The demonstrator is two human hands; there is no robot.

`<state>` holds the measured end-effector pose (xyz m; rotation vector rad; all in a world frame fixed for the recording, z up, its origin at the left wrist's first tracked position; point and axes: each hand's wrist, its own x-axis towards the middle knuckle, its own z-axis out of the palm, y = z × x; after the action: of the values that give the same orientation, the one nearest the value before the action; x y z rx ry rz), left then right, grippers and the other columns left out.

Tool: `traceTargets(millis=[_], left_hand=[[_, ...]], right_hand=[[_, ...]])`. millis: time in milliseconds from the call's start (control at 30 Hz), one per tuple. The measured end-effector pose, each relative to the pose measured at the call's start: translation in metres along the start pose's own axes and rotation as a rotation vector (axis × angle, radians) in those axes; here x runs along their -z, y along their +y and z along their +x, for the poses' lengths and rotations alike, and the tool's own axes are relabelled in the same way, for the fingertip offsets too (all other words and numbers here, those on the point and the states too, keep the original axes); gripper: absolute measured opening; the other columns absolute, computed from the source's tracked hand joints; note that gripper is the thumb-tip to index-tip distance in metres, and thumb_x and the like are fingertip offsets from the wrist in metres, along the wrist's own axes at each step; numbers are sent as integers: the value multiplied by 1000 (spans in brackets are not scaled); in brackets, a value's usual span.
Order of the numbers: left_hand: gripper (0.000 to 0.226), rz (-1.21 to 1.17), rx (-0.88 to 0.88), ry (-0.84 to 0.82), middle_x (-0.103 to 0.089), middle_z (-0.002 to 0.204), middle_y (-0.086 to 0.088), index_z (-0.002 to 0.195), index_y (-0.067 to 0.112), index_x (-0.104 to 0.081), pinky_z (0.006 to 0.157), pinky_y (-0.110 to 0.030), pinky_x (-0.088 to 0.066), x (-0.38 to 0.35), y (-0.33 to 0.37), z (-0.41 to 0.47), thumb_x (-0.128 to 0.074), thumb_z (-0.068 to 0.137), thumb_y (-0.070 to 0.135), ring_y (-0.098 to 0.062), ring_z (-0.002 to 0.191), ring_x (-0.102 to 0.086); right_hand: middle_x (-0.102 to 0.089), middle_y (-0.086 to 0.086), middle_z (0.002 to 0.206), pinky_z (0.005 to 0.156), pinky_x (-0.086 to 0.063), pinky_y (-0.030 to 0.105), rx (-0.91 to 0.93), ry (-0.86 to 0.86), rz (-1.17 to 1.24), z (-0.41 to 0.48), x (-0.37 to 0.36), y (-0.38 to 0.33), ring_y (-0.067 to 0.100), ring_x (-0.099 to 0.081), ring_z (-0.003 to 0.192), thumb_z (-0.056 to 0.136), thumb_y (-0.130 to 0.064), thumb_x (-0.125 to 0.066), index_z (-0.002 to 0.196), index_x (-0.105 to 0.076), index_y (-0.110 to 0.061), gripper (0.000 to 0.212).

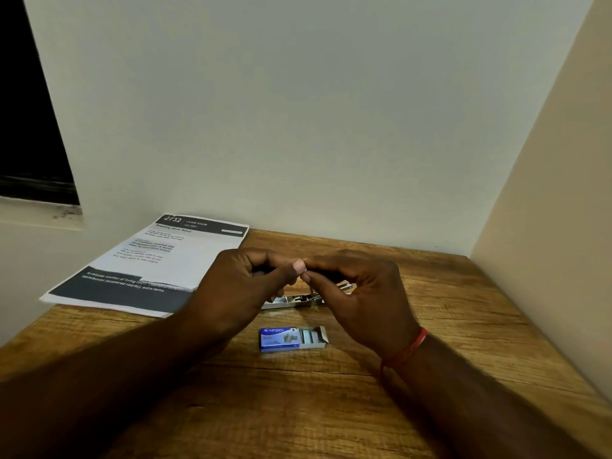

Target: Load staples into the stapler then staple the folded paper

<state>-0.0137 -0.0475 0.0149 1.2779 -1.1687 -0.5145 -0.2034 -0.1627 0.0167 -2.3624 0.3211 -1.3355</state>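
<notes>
A metal stapler (291, 299) is held just above the wooden table (447, 309), mostly hidden behind both hands. My left hand (238, 286) curls around its left part, thumb tip up at the middle. My right hand (361, 293) grips the right part, fingers curled over the dark top, and its thumb meets my left thumb. A small blue staple box (281, 339) lies open in front of the hands, with staple strips (308, 336) showing at its right end. The printed paper (149, 266) lies at the table's back left, partly under my left hand.
White walls close the table in at the back and on the right. A dark window opening (29, 127) is at the upper left. The paper overhangs the table's left edge. A red thread band (407, 352) circles my right wrist.
</notes>
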Motion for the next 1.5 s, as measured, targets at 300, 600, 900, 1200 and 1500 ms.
traceTargets(millis=[300,600,900,1200,1500], left_hand=[[39,468,-84,-30,-79,105,21,121,42,-81,71,-14,-51,11,-13,6,-95,85,47,4,87,-67],[47,635,-35,-197,-76,118,24,130,41,-80,97,-24,-59,23,-30,13,-95,86,46,5,108,-71],[29,657,-18,-253,-81,119,20,124,37,-86,92,-21,-54,23,-29,14,-89,95,33,1,108,-71],[24,678,-70,-288,-76,108,25,120,37,-87,88,-20,-51,23,-32,15,-87,97,31,2,105,-70],[24,731,-173,-265,-81,120,17,125,35,-86,92,-21,-49,20,-21,14,-83,101,33,1,111,-66]], right_hand=[[-80,-20,97,80,-57,15,-233,-71,-130,5,20,35,4,-74,94,94,-22,-88,104,-86,-28,12],[-80,-20,91,75,-44,6,-338,-345,-235,6,26,52,-5,-68,97,95,-28,-87,95,-87,-36,8],[-83,-17,89,71,-50,8,-411,-389,-134,4,26,50,-2,-72,84,94,-27,-87,94,-88,-35,7],[-83,-16,88,66,-50,8,-404,-374,-126,2,25,43,-2,-72,81,92,-26,-90,92,-87,-34,8],[-84,-15,89,67,-52,13,-422,-395,-110,4,29,46,7,-76,85,91,-27,-91,93,-89,-35,9]])
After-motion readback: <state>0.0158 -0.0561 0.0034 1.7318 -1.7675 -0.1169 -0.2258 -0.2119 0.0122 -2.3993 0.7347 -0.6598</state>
